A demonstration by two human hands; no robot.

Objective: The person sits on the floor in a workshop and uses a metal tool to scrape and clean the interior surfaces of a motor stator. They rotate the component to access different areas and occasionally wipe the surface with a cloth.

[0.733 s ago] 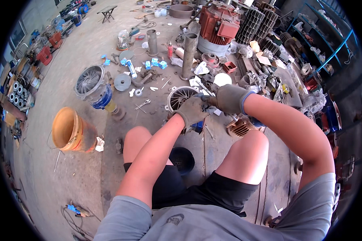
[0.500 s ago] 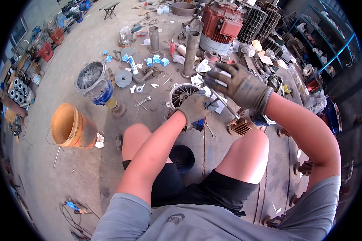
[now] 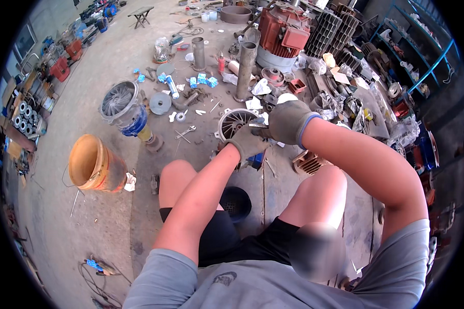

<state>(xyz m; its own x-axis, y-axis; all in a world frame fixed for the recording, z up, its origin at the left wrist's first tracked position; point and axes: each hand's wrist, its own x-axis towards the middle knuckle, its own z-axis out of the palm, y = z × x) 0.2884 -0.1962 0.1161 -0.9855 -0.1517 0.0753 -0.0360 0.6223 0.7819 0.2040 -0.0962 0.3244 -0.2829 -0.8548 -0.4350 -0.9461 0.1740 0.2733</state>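
Both of my hands wear grey work gloves and meet over an open motor housing (image 3: 227, 121) with radial fins inside, on the floor between my knees. My left hand (image 3: 249, 141) is closed at the housing's near right side. From the right, my right hand (image 3: 290, 122) comes in with its fingers curled. Between the two hands shows a short, shiny part of a metal bar tool (image 3: 258, 123); gloves hide the rest. Below the left hand is a blue part (image 3: 255, 160). A black round bowl (image 3: 235, 202) stands nearer, between my legs.
An orange bucket (image 3: 94, 162) stands at left, beside a plastic-wrapped finned part (image 3: 119, 100). Wrenches (image 3: 184, 132) lie left of the housing. Beyond it rise a steel tube (image 3: 245, 72) and a red motor (image 3: 284, 31). A ribbed rusty part (image 3: 309, 162) sits at right. A blurred shape (image 3: 317, 252) covers my lap.
My right hand was open and raised above the long metal bar; it has come down and left, closing next to my left hand. The bar no longer slants out to the right.
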